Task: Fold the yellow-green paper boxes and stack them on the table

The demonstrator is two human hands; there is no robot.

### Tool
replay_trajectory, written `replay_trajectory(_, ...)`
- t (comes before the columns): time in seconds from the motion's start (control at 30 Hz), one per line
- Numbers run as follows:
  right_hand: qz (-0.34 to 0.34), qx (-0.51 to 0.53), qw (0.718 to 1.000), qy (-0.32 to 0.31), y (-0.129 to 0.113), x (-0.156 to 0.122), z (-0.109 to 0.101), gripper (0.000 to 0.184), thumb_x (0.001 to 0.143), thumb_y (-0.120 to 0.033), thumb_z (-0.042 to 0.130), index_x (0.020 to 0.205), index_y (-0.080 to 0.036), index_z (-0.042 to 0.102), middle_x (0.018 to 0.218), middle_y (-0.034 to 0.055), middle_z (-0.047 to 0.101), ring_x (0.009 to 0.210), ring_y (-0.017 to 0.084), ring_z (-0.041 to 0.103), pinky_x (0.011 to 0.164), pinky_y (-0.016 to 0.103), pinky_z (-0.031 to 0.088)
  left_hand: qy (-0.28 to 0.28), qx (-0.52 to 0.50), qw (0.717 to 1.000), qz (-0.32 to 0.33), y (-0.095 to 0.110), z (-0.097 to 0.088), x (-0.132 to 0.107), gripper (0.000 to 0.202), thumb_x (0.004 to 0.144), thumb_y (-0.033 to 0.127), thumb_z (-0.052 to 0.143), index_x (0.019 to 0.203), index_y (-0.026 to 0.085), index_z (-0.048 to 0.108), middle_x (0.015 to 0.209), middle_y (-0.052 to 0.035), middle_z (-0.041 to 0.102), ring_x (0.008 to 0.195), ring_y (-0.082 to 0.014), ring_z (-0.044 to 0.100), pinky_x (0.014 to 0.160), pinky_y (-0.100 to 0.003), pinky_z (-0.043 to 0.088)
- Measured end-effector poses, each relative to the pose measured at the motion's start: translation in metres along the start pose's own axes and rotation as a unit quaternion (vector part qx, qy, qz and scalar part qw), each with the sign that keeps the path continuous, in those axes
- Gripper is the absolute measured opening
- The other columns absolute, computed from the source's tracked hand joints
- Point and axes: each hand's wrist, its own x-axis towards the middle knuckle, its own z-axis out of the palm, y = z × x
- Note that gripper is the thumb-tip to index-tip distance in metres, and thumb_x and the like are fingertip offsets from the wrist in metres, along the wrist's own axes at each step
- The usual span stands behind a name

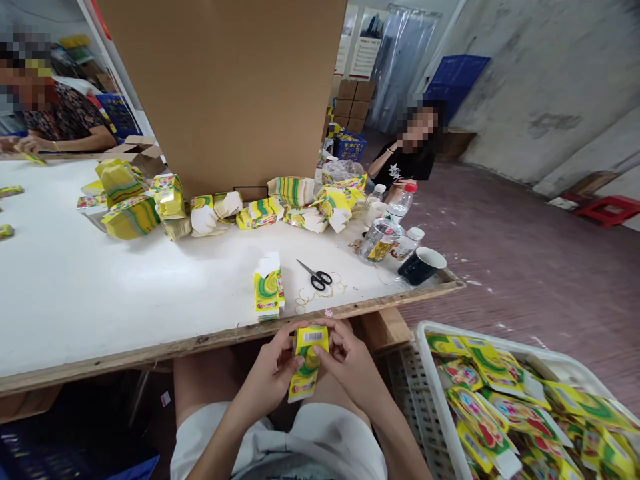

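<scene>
The left hand (270,375) and right hand (353,364) gripped a yellow carton (307,375), with scissors (315,274) at its twelve o'clock on the table (125,300).

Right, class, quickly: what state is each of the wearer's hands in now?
Left hand: closed on the yellow carton, thumb against its face.
Right hand: closed on the same carton's other side, thumb also against it.

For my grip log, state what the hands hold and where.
A yellow-green carton: left hand on its left edge, right hand on its right edge.
</scene>
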Motion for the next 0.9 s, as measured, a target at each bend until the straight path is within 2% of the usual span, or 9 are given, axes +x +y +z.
replay_trajectory(0.23, -0.021, -0.041, 0.999, -0.005, 0.006, -0.002, 0.004, 0.036, 0.084, -0.032, 0.066, 0.118, -0.02, 0.063, 0.059, -0.004, 0.063, 0.054, 0.015, 0.056, 0.052, 0.023, 0.043, 0.012, -0.087, 0.996, -0.019, 0.005, 0.001, 0.002, 0.054, 0.083, 0.032, 0.07, 0.132, 0.021, 0.052, 0.108, -0.0123, 0.073, 0.097, -0.0253, 0.07, 0.079, -0.03, 0.054)
replay_trajectory(0.37, -0.033, 0.01, 0.999, 0.023, 0.01, -0.001, 0.0, 0.032, 0.084, -0.038, 0.067, 0.111, -0.021, 0.071, 0.104, 0.0084, 0.073, 0.092, 0.024, 0.067, 0.076, 0.031, 0.054, 0.003, -0.104, 0.994, -0.029, 0.007, 0.004, 0.003, 0.055, 0.079, 0.033, 0.074, 0.129, 0.02, 0.053, 0.102, -0.0112, 0.075, 0.091, -0.0246, 0.072, 0.077, -0.03, 0.054)
replay_trajectory(0.43, -0.032, 0.082, 0.995, 0.039, 0.009, -0.005, 0.005, 0.031, 0.079, -0.035, 0.074, 0.108, -0.022, 0.072, 0.114, 0.0085, 0.071, 0.1, 0.025, 0.066, 0.085, 0.033, 0.053, 0.004, -0.056, 0.998, -0.029, 0.008, 0.007, 0.002, 0.052, 0.082, 0.034, 0.069, 0.129, 0.02, 0.053, 0.11, -0.0126, 0.073, 0.096, -0.0254, 0.071, 0.08, -0.033, 0.055)
replay_trajectory(0.5, -0.012, 0.181, 0.981, 0.062, 0.01, -0.011, 0.011, 0.035, 0.071, -0.031, 0.081, 0.103, -0.021, 0.072, 0.105, 0.0072, 0.072, 0.091, 0.023, 0.068, 0.082, 0.032, 0.055, 0.016, 0.028, 0.999, -0.014, 0.006, 0.008, 0.001, 0.043, 0.087, 0.035, 0.063, 0.126, 0.02, 0.057, 0.125, -0.0142, 0.067, 0.105, -0.0269, 0.068, 0.087, -0.037, 0.055)
replay_trajectory(0.57, 0.009, 0.239, 0.96, 0.147, 0.018, -0.013, 0.009, 0.033, 0.066, -0.029, 0.086, 0.093, -0.019, 0.07, 0.089, 0.004, 0.073, 0.078, 0.019, 0.068, 0.071, 0.028, 0.055, 0.049, 0.121, 0.991, 0.023, 0.003, 0.005, 0.002, 0.036, 0.089, 0.037, 0.058, 0.12, 0.02, 0.061, 0.139, -0.0137, 0.058, 0.116, -0.0285, 0.063, 0.096, -0.041, 0.052)
replay_trajectory(0.63, 0.019, 0.245, 0.931, 0.27, 0.033, -0.013, -0.013, 0.032, 0.07, -0.033, 0.084, 0.092, -0.02, 0.065, 0.076, -0.0017, 0.069, 0.06, 0.013, 0.062, 0.055, 0.022, 0.051, 0.108, 0.219, 0.968, 0.057, -0.002, -0.002, 0.007, 0.039, 0.088, 0.04, 0.057, 0.122, 0.02, 0.059, 0.136, -0.012, 0.059, 0.123, -0.0292, 0.058, 0.106, -0.046, 0.045)
replay_trajectory(0.73, 0.022, 0.249, 0.863, 0.439, 0.053, -0.021, -0.081, 0.028, 0.084, -0.038, 0.072, 0.103, -0.022, 0.059, 0.076, -0.0058, 0.064, 0.053, 0.008, 0.056, 0.05, 0.019, 0.047, 0.189, 0.329, 0.922, 0.079, -0.002, -0.016, 0.017, 0.047, 0.085, 0.049, 0.057, 0.125, 0.024, 0.058, 0.131, -0.0094, 0.063, 0.121, -0.0313, 0.059, 0.11, -0.049, 0.04)
replay_trajectory(0.83, 0.038, 0.272, 0.808, 0.521, 0.061, -0.036, -0.153, 0.028, 0.095, -0.034, 0.061, 0.116, -0.017, 0.059, 0.105, 0.0043, 0.065, 0.082, 0.016, 0.066, 0.071, 0.032, 0.057, 0.216, 0.408, 0.883, 0.085, 0.003, -0.025, 0.024, 0.048, 0.088, 0.052, 0.05, 0.127, 0.025, 0.056, 0.132, -0.0092, 0.061, 0.122, -0.0336, 0.057, 0.106, -0.049, 0.044)
replay_trajectory(0.9, 0.063, 0.296, 0.795, 0.526, 0.065, -0.042, -0.177, 0.031, 0.096, -0.033, 0.06, 0.122, -0.016, 0.058, 0.12, 0.0083, 0.062, 0.098, 0.021, 0.065, 0.082, 0.04, 0.056, 0.211, 0.443, 0.868, 0.079, 0.002, -0.03, 0.029, 0.049, 0.09, 0.051, 0.046, 0.131, 0.024, 0.052, 0.135, -0.0102, 0.059, 0.125, -0.0343, 0.055, 0.105, -0.049, 0.045)
